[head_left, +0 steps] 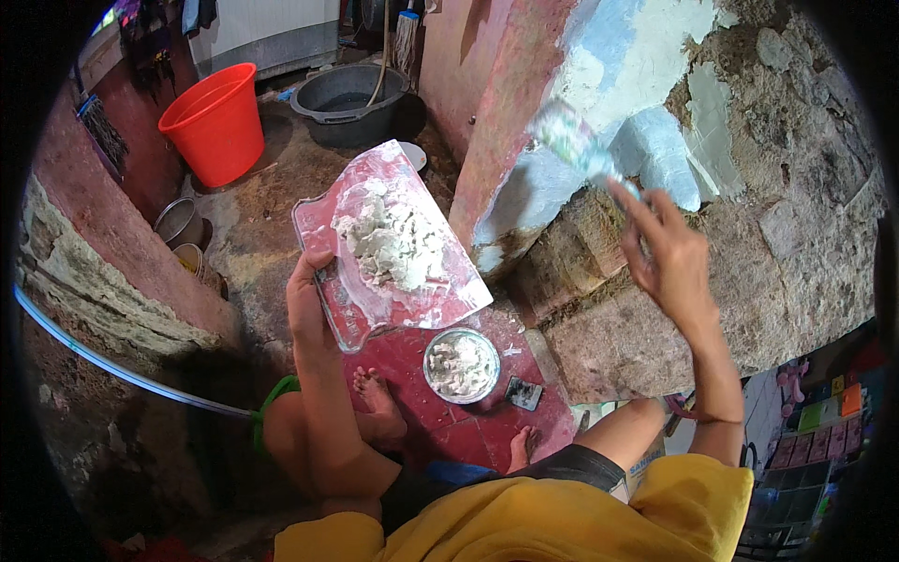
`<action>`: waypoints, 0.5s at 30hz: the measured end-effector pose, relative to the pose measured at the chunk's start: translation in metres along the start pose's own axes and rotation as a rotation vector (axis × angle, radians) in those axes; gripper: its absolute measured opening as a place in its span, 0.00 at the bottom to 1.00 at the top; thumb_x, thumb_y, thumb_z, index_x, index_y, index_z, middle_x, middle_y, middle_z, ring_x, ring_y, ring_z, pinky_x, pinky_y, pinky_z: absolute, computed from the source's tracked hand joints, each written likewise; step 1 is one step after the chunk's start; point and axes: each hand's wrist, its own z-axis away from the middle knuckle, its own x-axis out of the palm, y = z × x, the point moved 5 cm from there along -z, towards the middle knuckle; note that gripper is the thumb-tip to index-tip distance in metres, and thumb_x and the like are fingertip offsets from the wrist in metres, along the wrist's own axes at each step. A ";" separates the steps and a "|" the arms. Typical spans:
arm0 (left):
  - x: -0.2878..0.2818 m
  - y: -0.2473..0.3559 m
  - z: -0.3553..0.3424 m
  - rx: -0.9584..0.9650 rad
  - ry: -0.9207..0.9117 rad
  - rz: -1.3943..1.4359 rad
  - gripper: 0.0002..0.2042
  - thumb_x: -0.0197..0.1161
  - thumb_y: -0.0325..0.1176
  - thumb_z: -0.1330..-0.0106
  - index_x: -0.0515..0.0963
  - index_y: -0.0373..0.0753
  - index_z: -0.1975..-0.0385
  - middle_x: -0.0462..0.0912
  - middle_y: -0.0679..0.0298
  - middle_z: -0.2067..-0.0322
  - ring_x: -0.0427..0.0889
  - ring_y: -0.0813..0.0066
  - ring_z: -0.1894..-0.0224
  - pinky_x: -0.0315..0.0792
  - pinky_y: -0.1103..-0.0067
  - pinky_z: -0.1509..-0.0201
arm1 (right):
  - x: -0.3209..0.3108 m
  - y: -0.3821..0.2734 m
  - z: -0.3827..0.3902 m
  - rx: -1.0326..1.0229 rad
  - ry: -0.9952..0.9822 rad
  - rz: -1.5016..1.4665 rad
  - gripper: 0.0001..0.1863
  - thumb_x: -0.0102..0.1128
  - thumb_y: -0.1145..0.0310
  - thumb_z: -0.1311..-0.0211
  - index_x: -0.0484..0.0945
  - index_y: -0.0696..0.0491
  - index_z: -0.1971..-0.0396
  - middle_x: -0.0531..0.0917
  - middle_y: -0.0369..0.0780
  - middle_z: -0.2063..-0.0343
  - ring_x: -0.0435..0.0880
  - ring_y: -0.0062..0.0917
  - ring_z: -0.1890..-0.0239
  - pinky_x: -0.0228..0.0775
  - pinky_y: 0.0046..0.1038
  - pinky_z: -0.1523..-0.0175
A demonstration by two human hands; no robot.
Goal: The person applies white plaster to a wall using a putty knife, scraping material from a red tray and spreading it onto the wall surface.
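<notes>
My left hand (309, 295) grips the left edge of a pinkish-red board (315, 227), its thumb on top. A lumpy heap of white plaster (398, 245) lies on the board. Up at the right, my right hand (667, 251) is closed around the handle of a putty knife (588, 155), whose smeared blade is blurred. The blade is in front of a white and pale blue coated patch (646, 70) of the wall; whether it touches cannot be made out. Below the board, a round tub (497, 377) of white paste stands on the red tiled floor.
Beside the tub lies a small dark square piece (523, 393). Rough bare masonry (655, 332) fills the right side. Further off stand a red bucket (217, 131) and a black basin (348, 129). A pale hose (122, 365) curves along the left, and small pots (180, 223) sit by the left wall.
</notes>
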 end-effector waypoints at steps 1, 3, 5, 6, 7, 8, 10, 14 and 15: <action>-0.002 0.000 0.000 -0.014 -0.017 0.016 0.22 0.46 0.28 0.42 0.63 0.27 0.46 0.74 0.47 0.52 0.78 0.54 0.52 0.73 0.61 0.46 | -0.006 -0.002 -0.011 -0.004 0.008 0.067 0.30 0.58 0.75 0.51 0.69 0.43 0.44 0.75 0.41 0.66 0.77 0.29 0.81 0.71 0.30 0.76; 0.000 -0.002 0.000 -0.006 -0.002 0.000 0.22 0.46 0.28 0.42 0.63 0.27 0.46 0.74 0.47 0.52 0.78 0.55 0.52 0.73 0.62 0.46 | -0.022 -0.004 -0.032 -0.015 0.021 0.218 0.29 0.59 0.75 0.51 0.69 0.43 0.44 0.75 0.40 0.68 0.77 0.31 0.81 0.70 0.32 0.77; -0.005 0.001 0.003 0.004 0.024 -0.025 0.22 0.46 0.28 0.42 0.64 0.26 0.46 0.75 0.47 0.52 0.78 0.56 0.53 0.74 0.63 0.47 | -0.030 -0.013 -0.054 -0.085 0.067 0.302 0.27 0.59 0.75 0.51 0.71 0.45 0.47 0.75 0.40 0.69 0.78 0.33 0.81 0.70 0.32 0.77; -0.008 0.001 0.001 -0.003 0.027 -0.032 0.22 0.46 0.29 0.42 0.64 0.26 0.46 0.75 0.47 0.53 0.78 0.56 0.53 0.74 0.63 0.47 | -0.034 -0.016 -0.062 -0.118 0.089 0.351 0.26 0.59 0.75 0.51 0.71 0.45 0.48 0.75 0.41 0.70 0.78 0.34 0.80 0.70 0.32 0.77; -0.010 0.001 0.000 -0.009 0.027 -0.041 0.22 0.46 0.29 0.42 0.64 0.26 0.46 0.75 0.47 0.53 0.79 0.56 0.53 0.74 0.64 0.47 | -0.037 -0.015 -0.068 -0.126 0.082 0.373 0.25 0.59 0.75 0.51 0.71 0.46 0.49 0.75 0.40 0.70 0.78 0.35 0.80 0.70 0.33 0.77; -0.010 0.000 -0.001 -0.012 0.035 -0.031 0.22 0.46 0.29 0.42 0.64 0.26 0.47 0.75 0.48 0.53 0.79 0.57 0.54 0.74 0.64 0.48 | -0.039 -0.014 -0.074 -0.134 0.075 0.394 0.25 0.59 0.74 0.51 0.71 0.46 0.49 0.75 0.40 0.71 0.78 0.36 0.80 0.70 0.33 0.77; -0.009 -0.003 -0.002 -0.015 0.048 -0.014 0.22 0.46 0.29 0.42 0.65 0.26 0.47 0.76 0.48 0.54 0.79 0.57 0.55 0.74 0.65 0.48 | -0.040 -0.013 -0.081 -0.122 0.036 0.430 0.23 0.59 0.75 0.51 0.72 0.48 0.51 0.75 0.41 0.72 0.79 0.36 0.79 0.71 0.33 0.76; -0.010 -0.004 -0.002 -0.017 0.067 -0.018 0.22 0.46 0.29 0.42 0.64 0.26 0.47 0.75 0.48 0.54 0.79 0.57 0.55 0.74 0.65 0.47 | -0.031 -0.009 -0.081 -0.136 0.020 0.437 0.22 0.58 0.75 0.50 0.72 0.50 0.52 0.75 0.42 0.72 0.79 0.36 0.79 0.72 0.33 0.76; -0.017 -0.007 -0.005 -0.024 0.068 -0.003 0.22 0.46 0.29 0.42 0.64 0.26 0.47 0.75 0.48 0.53 0.79 0.57 0.54 0.74 0.65 0.47 | -0.030 -0.008 -0.080 -0.135 0.019 0.430 0.22 0.58 0.75 0.50 0.72 0.50 0.52 0.75 0.43 0.72 0.79 0.36 0.79 0.72 0.33 0.76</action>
